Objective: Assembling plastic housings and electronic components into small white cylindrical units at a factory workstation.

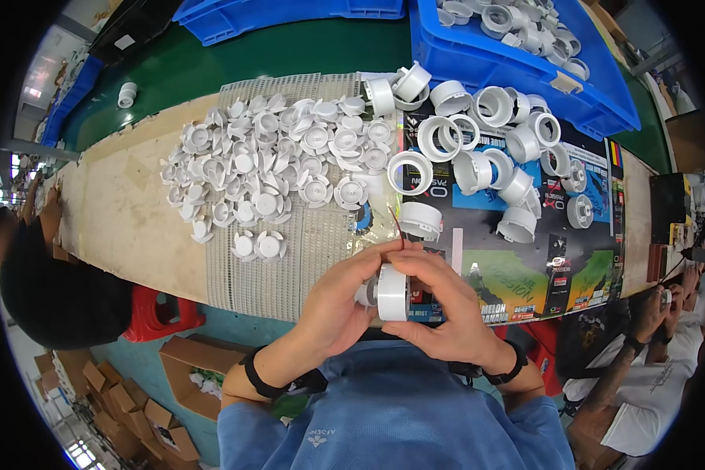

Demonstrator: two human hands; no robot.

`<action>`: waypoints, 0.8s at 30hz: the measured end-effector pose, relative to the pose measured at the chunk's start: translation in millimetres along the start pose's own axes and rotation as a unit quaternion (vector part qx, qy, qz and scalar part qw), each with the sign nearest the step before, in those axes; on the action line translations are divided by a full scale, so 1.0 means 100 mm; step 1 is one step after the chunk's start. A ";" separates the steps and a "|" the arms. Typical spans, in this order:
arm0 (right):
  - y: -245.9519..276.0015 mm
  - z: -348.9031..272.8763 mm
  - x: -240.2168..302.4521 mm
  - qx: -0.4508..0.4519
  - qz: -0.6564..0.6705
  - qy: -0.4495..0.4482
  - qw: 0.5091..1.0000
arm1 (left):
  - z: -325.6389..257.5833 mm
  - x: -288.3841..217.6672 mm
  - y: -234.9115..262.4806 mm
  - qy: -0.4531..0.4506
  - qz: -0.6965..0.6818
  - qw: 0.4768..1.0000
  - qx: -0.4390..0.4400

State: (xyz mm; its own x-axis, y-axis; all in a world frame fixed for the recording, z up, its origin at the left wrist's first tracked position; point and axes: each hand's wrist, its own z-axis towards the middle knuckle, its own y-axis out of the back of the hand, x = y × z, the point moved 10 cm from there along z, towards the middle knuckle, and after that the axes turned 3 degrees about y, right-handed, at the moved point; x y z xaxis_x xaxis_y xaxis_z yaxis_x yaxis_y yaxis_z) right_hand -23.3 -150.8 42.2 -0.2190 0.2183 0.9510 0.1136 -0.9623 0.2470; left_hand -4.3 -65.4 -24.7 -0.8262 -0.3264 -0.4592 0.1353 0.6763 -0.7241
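One white ring [392,294] is clasped between the left hand [333,304] and right hand [453,312], fingers curled, at the table's [133,196] near edge; one red wire [398,225] shows just beyond. Two white fan wheels [244,246] front a heap [274,149] too overlapped to count; many loose rings [421,221] lie by one blue crate [615,106].

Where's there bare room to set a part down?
Widest: the wooden board, left of the fan pieces, below the green surface. Smaller: the grid mat's near strip, between fan pieces and left hand; the printed sheet's near part, right of the right hand, below the loose rings. Crowded: the mat's far area, the sheet's far half.
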 end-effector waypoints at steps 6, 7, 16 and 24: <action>-0.03 -0.11 0.20 0.022 -0.085 0.057 0.995 | -0.10 0.18 -0.06 0.036 0.007 0.999 -0.031; -0.09 -0.16 0.30 0.025 -0.132 0.106 0.985 | -0.14 0.22 -0.09 0.037 0.024 0.999 -0.024; 0.03 0.03 0.52 0.119 -0.156 0.131 0.972 | -0.40 0.36 -0.11 0.166 0.054 0.976 0.133; 0.86 0.13 -0.11 -0.073 -0.378 -0.078 0.920 | -0.43 -0.25 0.17 -0.131 0.152 0.980 0.009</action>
State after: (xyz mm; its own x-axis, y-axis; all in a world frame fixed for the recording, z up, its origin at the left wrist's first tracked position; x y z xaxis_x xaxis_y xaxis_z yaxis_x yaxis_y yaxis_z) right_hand 1.7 -233.4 55.5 -0.0399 0.8431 0.5363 -0.1481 -0.5358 0.8313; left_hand -4.9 -17.5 -3.1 -0.5772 -0.2721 -0.7700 0.3653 0.7573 -0.5414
